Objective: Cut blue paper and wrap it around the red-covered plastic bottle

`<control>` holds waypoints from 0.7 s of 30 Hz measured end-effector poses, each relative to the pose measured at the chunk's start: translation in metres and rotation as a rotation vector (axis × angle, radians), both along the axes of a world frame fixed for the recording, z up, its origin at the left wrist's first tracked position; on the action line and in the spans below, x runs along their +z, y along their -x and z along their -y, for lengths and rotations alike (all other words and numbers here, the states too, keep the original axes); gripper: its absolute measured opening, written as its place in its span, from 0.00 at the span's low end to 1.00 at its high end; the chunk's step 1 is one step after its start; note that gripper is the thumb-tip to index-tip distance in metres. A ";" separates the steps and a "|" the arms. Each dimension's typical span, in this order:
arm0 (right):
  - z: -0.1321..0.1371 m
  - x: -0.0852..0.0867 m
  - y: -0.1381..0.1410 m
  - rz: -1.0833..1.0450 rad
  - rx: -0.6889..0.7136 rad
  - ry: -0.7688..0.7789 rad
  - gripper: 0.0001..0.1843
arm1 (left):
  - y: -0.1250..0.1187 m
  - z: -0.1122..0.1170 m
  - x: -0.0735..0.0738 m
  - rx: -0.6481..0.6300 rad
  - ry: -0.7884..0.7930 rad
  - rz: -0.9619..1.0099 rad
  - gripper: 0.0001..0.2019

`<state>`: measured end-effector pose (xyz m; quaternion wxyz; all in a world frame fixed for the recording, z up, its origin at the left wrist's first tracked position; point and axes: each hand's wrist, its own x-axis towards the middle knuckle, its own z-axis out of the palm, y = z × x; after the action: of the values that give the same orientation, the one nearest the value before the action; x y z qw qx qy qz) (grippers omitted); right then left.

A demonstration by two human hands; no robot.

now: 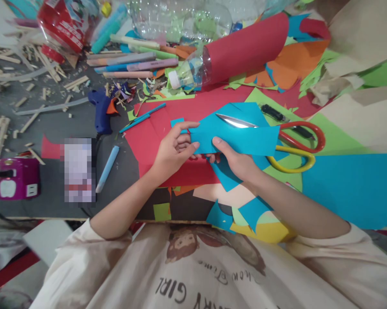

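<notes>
Both hands hold a piece of blue paper [245, 139] above a red sheet [155, 133]. My left hand [174, 150] pinches its left edge, thumb on top. My right hand [232, 161] grips its lower edge from beneath, fingers curled. Scissors with red and yellow handles [296, 146] lie just right of the paper, their blades resting on it.
A plastic bottle wrapped in red paper [232, 53] lies behind. A blue glue gun [101, 113], glue stick [107, 168], pens [132, 64], wooden sticks [35, 68] and a purple power adapter [18, 178] sit at left. Coloured paper scraps [341, 180] cover the right.
</notes>
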<state>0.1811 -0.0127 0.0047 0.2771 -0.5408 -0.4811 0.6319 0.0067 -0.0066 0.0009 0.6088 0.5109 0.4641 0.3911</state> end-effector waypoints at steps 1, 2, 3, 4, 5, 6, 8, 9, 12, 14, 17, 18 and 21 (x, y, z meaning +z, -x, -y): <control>0.000 0.000 0.000 0.006 0.001 0.003 0.29 | 0.000 0.000 0.000 -0.001 -0.003 -0.004 0.17; 0.000 0.000 0.000 0.014 0.003 0.008 0.29 | 0.000 0.000 0.000 -0.002 -0.008 -0.007 0.17; 0.000 0.000 0.000 0.024 0.007 0.016 0.29 | 0.000 -0.001 -0.001 -0.001 -0.012 -0.011 0.17; 0.000 -0.001 0.000 0.036 0.010 0.025 0.30 | 0.000 -0.001 -0.001 0.000 -0.016 -0.014 0.17; 0.000 -0.001 0.000 0.047 0.011 0.036 0.30 | 0.000 -0.001 -0.001 0.001 -0.018 -0.017 0.17; -0.001 -0.001 0.000 0.053 0.015 0.047 0.30 | 0.000 0.000 -0.001 -0.003 -0.018 -0.018 0.17; -0.001 -0.001 0.001 0.059 0.017 0.063 0.31 | 0.000 0.000 -0.002 -0.012 -0.017 -0.022 0.17; -0.001 -0.001 0.001 0.058 0.016 0.067 0.32 | 0.000 0.001 -0.002 -0.015 -0.017 -0.024 0.18; -0.001 -0.001 0.001 0.056 0.018 0.070 0.32 | 0.001 0.001 -0.004 -0.017 -0.038 -0.034 0.17; -0.001 -0.001 0.001 0.061 0.015 0.078 0.32 | 0.002 0.001 -0.005 -0.016 -0.075 -0.048 0.16; 0.000 0.000 0.001 0.065 -0.002 0.090 0.32 | 0.003 -0.001 -0.005 0.011 -0.164 -0.078 0.13; 0.000 0.000 0.001 0.067 -0.006 0.095 0.32 | 0.004 -0.002 -0.005 0.029 -0.193 -0.085 0.13; -0.001 0.002 0.001 0.072 -0.002 0.109 0.33 | 0.004 -0.004 -0.006 0.081 -0.251 -0.081 0.13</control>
<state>0.1799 -0.0116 0.0063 0.2301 -0.5780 -0.4552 0.6370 0.0023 -0.0030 -0.0052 0.5048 0.5792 0.4558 0.4494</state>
